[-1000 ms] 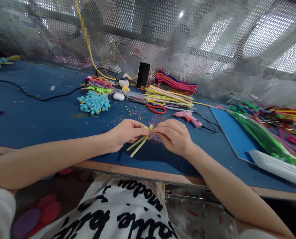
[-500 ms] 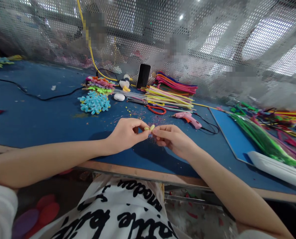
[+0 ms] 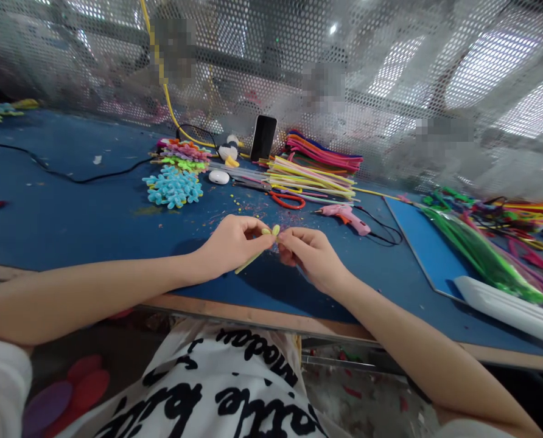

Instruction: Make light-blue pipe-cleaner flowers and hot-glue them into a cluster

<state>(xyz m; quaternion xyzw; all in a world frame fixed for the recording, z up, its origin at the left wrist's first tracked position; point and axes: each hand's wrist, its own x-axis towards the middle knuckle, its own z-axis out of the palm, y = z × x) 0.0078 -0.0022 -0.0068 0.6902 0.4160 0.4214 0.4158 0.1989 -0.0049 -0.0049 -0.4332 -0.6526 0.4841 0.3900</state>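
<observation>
Between my two hands, over the blue table, is a pale yellow-green pipe cleaner (image 3: pixel 276 230) bent into small loops. My left hand (image 3: pixel 235 244) pinches it between thumb and fingers, and a straight tail of the pipe cleaner sticks out below the palm. On the other side, my right hand (image 3: pixel 315 252) is closed with its thumb and fingertips pressed at the base of the loops. The fingers partly hide where the loops join. Beyond the hands lie red-handled scissors (image 3: pixel 286 199) and a pink glue gun (image 3: pixel 344 217).
Blue pipe-cleaner flowers (image 3: pixel 173 187) are piled at left, near a white case (image 3: pixel 219 177). Yellow pipe cleaners (image 3: pixel 310 177) lie behind the scissors. A phone (image 3: pixel 263 139) leans against the perforated screen (image 3: pixel 367 109). Green pipe cleaners in plastic (image 3: pixel 486 258) rest at right.
The loops have turned more upright between my fingers. A straight tail of the pipe cleaner now shows below my left hand. My right hand has shifted slightly.
</observation>
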